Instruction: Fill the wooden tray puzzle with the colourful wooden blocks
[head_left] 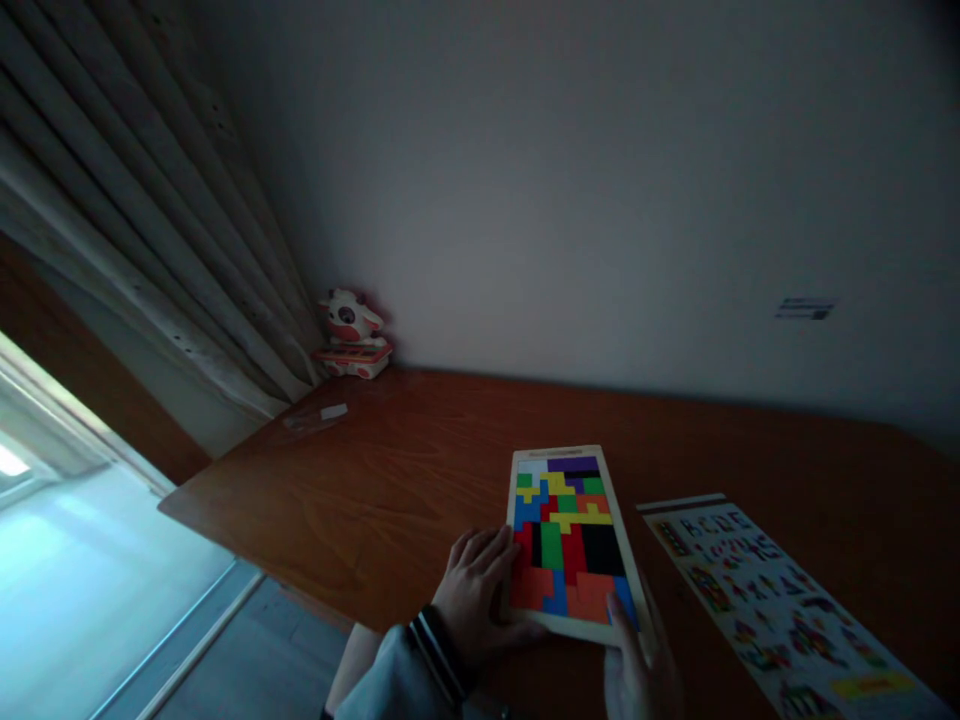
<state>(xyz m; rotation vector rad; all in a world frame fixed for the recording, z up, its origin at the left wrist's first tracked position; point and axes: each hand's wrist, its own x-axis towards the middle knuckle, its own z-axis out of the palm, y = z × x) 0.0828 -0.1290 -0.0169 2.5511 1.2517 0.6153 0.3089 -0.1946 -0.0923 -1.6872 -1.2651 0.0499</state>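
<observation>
A wooden tray puzzle point(608, 470) of colourful Tetris-like blocks is tilted a little on the brown table, its pale frame around pieces in red, green, yellow, blue, orange, purple and black. A whitish area shows at its top left corner. My left hand point(474, 592) grips the lower left edge, fingers along the side and thumb by the bottom rim. At the lower right corner my right hand point(639, 660) holds the frame, one finger over a blue block and the others partly hidden along the side.
To the right on the table lies a printed sheet point(787, 610) with letters and coloured block figures. A toy cow point(352, 335) with a keyboard sits at the back left, near a small white scrap point(334, 411). Behind are a wall point(570, 200) and a curtain point(165, 200).
</observation>
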